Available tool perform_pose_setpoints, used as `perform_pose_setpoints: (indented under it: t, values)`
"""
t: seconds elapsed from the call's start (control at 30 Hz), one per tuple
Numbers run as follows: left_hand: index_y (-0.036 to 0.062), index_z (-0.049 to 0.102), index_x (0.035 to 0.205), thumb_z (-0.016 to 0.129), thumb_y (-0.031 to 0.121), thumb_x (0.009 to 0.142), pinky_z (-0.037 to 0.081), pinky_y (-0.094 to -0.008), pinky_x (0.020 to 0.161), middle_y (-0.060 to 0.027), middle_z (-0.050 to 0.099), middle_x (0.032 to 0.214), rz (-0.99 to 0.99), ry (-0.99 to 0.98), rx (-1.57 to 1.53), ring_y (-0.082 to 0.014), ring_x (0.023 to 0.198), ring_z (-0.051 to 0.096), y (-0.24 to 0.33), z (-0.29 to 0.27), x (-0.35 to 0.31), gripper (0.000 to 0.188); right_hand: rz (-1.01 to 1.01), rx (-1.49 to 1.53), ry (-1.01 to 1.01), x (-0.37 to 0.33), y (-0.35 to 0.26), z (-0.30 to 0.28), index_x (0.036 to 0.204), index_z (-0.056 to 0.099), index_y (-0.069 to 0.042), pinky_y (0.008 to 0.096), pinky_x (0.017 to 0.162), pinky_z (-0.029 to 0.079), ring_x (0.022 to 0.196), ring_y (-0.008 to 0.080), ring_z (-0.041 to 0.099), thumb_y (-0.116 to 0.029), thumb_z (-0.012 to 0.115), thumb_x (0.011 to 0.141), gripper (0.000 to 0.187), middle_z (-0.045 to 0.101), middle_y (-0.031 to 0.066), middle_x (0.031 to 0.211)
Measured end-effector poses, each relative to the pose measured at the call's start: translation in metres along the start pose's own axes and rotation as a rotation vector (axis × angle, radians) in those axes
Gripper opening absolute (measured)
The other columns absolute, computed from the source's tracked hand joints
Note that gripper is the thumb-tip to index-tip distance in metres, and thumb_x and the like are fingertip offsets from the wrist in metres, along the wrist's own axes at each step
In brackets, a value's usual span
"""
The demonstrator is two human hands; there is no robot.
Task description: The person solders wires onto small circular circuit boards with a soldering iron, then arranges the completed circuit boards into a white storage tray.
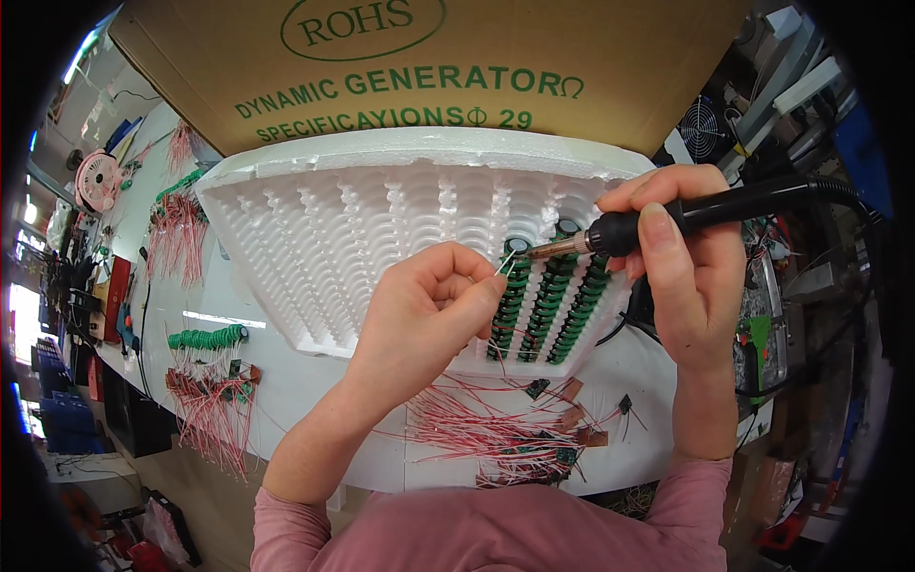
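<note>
My right hand (701, 276) grips a black-handled soldering iron (739, 202) like a pen, pointing left. Its metal tip is at the top round part (518, 245) in the leftmost filled row; whether it touches is too small to tell. Beside that tip my left hand (424, 305) pinches thin pale wires (506, 263) between thumb and fingertips. Both hands are over a white foam tray (286, 176) with ridged slots. Green round coil-like parts (551, 305) stand stacked in three rows at its right side.
Behind the tray rises a cardboard box (534, 48) with green print. Red and white wires with small circuit boards (496, 429) lie in front of it. More green parts (205, 337) and wire bundles (210, 410) sit at the left, with a pink fan (97, 181) farther back.
</note>
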State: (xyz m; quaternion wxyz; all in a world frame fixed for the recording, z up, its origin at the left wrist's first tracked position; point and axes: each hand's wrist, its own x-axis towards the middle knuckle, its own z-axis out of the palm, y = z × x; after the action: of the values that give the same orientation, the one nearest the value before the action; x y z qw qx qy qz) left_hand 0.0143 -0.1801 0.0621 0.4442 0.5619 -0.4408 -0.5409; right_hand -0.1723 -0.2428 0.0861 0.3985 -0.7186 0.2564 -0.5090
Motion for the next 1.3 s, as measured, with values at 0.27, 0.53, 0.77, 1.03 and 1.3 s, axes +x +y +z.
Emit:
perform_pose_setpoints:
  t: [0.27, 0.53, 0.77, 1.03, 1.3]
  values:
    - [0.0005, 0.055, 0.082, 0.056, 0.01, 0.082, 0.037, -0.0166, 0.049, 0.0014, 0.056, 0.065, 0.006, -0.012, -0.017, -0.0015, 0.057, 0.05, -0.004, -0.001, 0.003, 0.01, 0.043, 0.06, 0.007, 0.001, 0.003, -0.003, 0.094, 0.047, 0.0, 0.0161, 0.057, 0.04, 0.064, 0.0021, 0.047, -0.007, 0.047, 0.087, 0.01, 0.056, 0.0047, 0.084]
    - [-0.0001, 0.06, 0.088, 0.06, 0.002, 0.078, 0.042, -0.0185, 0.057, -0.0035, 0.062, 0.086, 0.546, 0.152, 0.316, -0.0058, 0.062, 0.052, -0.02, 0.009, 0.002, 0.01, 0.058, 0.147, 0.076, 0.006, 0.007, -0.007, 0.094, 0.045, 0.0, 0.0156, 0.054, 0.04, 0.06, 0.0024, 0.047, -0.009, 0.047, 0.087, 0.011, 0.056, 0.006, 0.086]
    - [0.0031, 0.063, 0.093, 0.062, 0.003, 0.078, 0.032, -0.0145, 0.045, -0.0022, 0.064, 0.087, 0.431, 0.185, 0.242, 0.0005, 0.06, 0.05, -0.03, 0.012, 0.0, 0.015, 0.018, 0.041, 0.081, 0.003, -0.001, -0.005, 0.09, 0.042, -0.001, 0.0198, 0.053, 0.044, 0.054, 0.004, 0.043, -0.009, 0.037, 0.089, 0.01, 0.056, 0.0132, 0.086]
    - [0.004, 0.063, 0.091, 0.062, 0.004, 0.078, 0.028, -0.0137, 0.042, -0.0028, 0.065, 0.09, 0.461, 0.168, 0.147, 0.0019, 0.063, 0.052, -0.034, 0.012, 0.002, 0.013, -0.011, 0.019, 0.094, 0.003, -0.004, -0.003, 0.092, 0.041, -0.001, 0.0187, 0.051, 0.043, 0.053, 0.0042, 0.043, -0.009, 0.038, 0.089, 0.01, 0.055, 0.0138, 0.086]
    - [0.0025, 0.062, 0.087, 0.062, 0.003, 0.077, 0.035, -0.0157, 0.049, -0.0023, 0.062, 0.085, 0.405, 0.141, 0.139, -0.0032, 0.069, 0.053, -0.025, 0.01, 0.0, 0.01, -0.018, 0.048, 0.107, 0.003, 0.0, -0.003, 0.092, 0.042, -0.001, 0.0195, 0.052, 0.044, 0.053, 0.0044, 0.041, -0.009, 0.038, 0.088, 0.01, 0.054, 0.0149, 0.087]
